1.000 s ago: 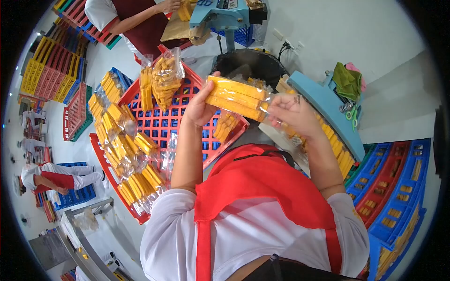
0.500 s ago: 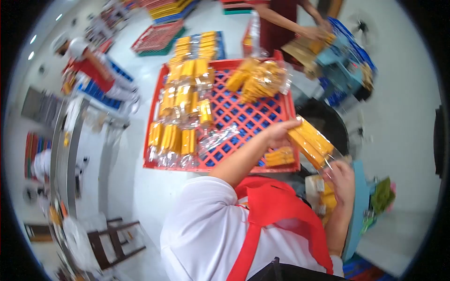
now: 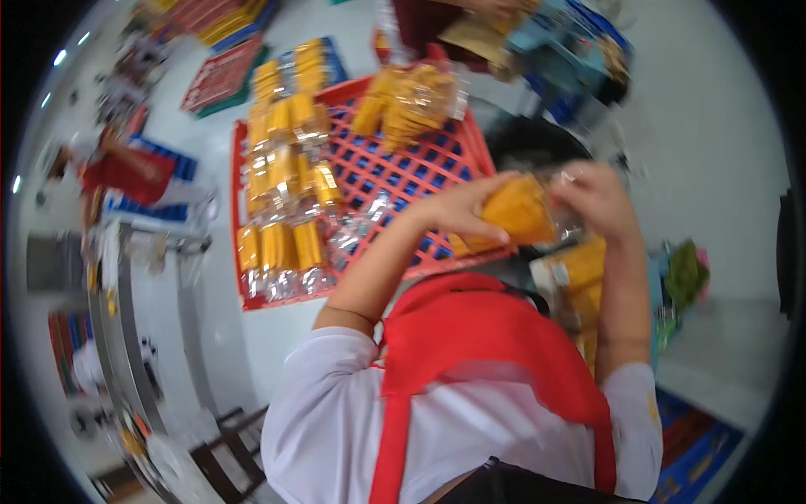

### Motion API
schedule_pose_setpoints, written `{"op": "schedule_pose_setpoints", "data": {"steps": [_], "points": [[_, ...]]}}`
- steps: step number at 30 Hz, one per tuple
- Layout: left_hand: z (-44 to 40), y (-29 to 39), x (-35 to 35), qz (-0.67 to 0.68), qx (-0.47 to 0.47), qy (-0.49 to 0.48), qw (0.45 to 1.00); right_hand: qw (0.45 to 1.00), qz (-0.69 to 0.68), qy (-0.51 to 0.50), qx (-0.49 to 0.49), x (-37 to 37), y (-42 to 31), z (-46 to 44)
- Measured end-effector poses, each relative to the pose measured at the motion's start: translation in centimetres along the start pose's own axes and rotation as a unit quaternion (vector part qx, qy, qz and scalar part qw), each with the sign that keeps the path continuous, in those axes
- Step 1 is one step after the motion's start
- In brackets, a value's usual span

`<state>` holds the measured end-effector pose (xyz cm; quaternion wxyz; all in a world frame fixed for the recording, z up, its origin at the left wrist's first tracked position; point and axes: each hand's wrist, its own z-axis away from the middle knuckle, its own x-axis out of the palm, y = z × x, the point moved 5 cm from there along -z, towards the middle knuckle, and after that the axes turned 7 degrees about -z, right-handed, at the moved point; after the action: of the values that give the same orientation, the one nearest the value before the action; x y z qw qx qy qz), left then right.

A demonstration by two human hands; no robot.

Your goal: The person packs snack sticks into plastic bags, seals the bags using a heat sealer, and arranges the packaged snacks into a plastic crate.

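My left hand (image 3: 470, 210) is wrapped round the near side of a clear bag of yellow sticks (image 3: 519, 210), above the right edge of a red crate (image 3: 369, 181). At the bag's other end, my right hand (image 3: 588, 197) pinches the loose clear plastic; motion blurs its fingers. In the crate, several filled bags (image 3: 281, 172) stand in rows on the left, and a larger bag of yellow pieces (image 3: 418, 101) lies at the top. Flat clear plastic (image 3: 361, 225) rests on the crate's lattice.
A black bin (image 3: 537, 139) is behind the held bag. More yellow sticks (image 3: 579, 281) lie by a light blue machine at my right. A co-worker's hands (image 3: 495, 7) are near another blue machine (image 3: 558, 42). Another person (image 3: 126, 168) stands at far left, beside a metal table (image 3: 126, 319).
The view has swung round, so the crate now appears more upright. The held bag has turned and come nearer the crate's edge, and my right hand has risen at its plastic end.
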<state>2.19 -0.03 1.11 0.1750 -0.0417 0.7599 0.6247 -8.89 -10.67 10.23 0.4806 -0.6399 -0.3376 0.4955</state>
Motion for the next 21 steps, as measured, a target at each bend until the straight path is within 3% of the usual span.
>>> {"op": "schedule_pose_setpoints", "data": {"steps": [1, 3, 4, 6, 7, 9, 10, 11, 12, 13, 14, 16, 21], "points": [[-1.0, -0.1, 0.6, 0.094, -0.039, -0.027, 0.994, 0.998, -0.059, 0.017, 0.016, -0.9, 0.3, -0.4], [-2.2, -1.1, 1.9, 0.175, -0.030, -0.063, 0.982, 0.994, -0.029, 0.107, -0.003, -3.8, 1.2, -1.0], [-2.5, -1.5, 2.4, 0.300, -0.071, -0.039, 0.951, 0.991, -0.025, 0.130, 0.007, -4.7, 1.6, -0.7], [-2.7, -4.5, 4.0, 0.494, -0.150, -0.016, 0.856, 0.903, 0.092, 0.402, -0.118, -7.8, 0.8, 1.3], [-3.3, -4.5, 4.6, 0.496, -0.153, -0.028, 0.854, 0.899, 0.096, 0.412, -0.112, -7.4, 1.4, 2.0], [-4.2, -4.5, 5.7, 0.675, -0.175, 0.000, 0.717, 0.940, 0.007, 0.334, -0.075, -5.2, 4.2, 2.7], [-4.9, -3.9, 6.1, 0.713, -0.176, -0.017, 0.679, 0.965, 0.119, 0.228, -0.053, -4.0, 7.2, 2.5], [-5.9, -3.0, 6.6, 0.714, -0.180, -0.025, 0.676, 0.962, 0.133, 0.233, -0.056, -2.6, 7.5, 2.7], [-6.8, -2.1, 7.0, 0.761, -0.195, 0.004, 0.619, 0.964, -0.057, 0.259, 0.005, -2.5, 9.1, 2.7], [-7.2, -1.9, 7.5, 0.803, -0.211, 0.036, 0.557, 0.927, -0.246, 0.275, 0.064, -2.1, 10.7, 2.9], [-7.3, -2.2, 8.0, 0.768, -0.223, 0.026, 0.600, 0.925, -0.247, 0.281, 0.069, -2.0, 11.1, 3.3], [-7.5, -1.4, 8.4, 0.761, -0.241, 0.035, 0.601, 0.881, -0.328, 0.308, 0.145, -1.9, 12.6, 3.7], [-7.5, -2.0, 8.8, 0.756, -0.260, 0.030, 0.600, 0.887, -0.320, 0.302, 0.143, -2.2, 13.4, 3.9]]}}
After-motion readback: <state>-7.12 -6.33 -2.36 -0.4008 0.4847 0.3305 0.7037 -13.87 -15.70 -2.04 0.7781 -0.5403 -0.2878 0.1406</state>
